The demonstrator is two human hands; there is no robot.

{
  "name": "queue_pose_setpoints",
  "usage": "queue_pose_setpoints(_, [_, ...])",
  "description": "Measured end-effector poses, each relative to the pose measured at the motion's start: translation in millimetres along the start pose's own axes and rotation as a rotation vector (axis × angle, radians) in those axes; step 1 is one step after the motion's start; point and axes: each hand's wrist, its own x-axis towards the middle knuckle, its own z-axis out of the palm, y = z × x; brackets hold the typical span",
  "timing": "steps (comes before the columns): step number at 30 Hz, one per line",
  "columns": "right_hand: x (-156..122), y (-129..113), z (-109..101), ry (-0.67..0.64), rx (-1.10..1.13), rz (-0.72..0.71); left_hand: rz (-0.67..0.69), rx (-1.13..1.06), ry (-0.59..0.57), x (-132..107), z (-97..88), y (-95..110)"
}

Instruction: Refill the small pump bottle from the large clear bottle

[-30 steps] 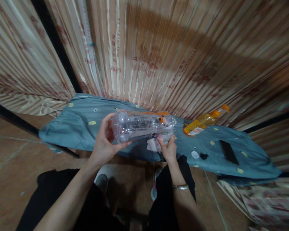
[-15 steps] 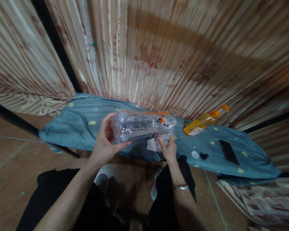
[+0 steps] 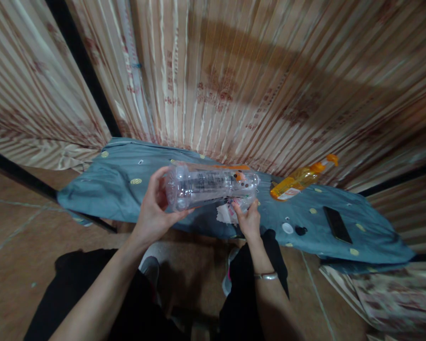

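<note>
A clear plastic bottle (image 3: 208,184) lies on its side in the air, base towards me, over a low table draped in a blue cloth (image 3: 117,182). My left hand (image 3: 154,208) wraps round the bottle's base end. My right hand (image 3: 249,219) grips the bottle near its neck end, fingers closed, with a crumpled white and pink wrapper (image 3: 226,212) showing beside the fingers. The bottle's neck and cap are hard to make out.
An orange bottle of yellow liquid (image 3: 300,178) lies on the cloth to the right. A black phone (image 3: 337,224), a white cap (image 3: 287,228) and a small black cap (image 3: 300,230) lie nearer the right end. Striped curtains (image 3: 234,85) hang right behind the table.
</note>
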Motion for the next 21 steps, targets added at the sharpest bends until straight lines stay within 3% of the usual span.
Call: queue_pose_setpoints(21, [0.5,-4.1,-2.1,-0.020,0.002,0.010,0.009,-0.020,-0.008,0.7,0.2,0.9])
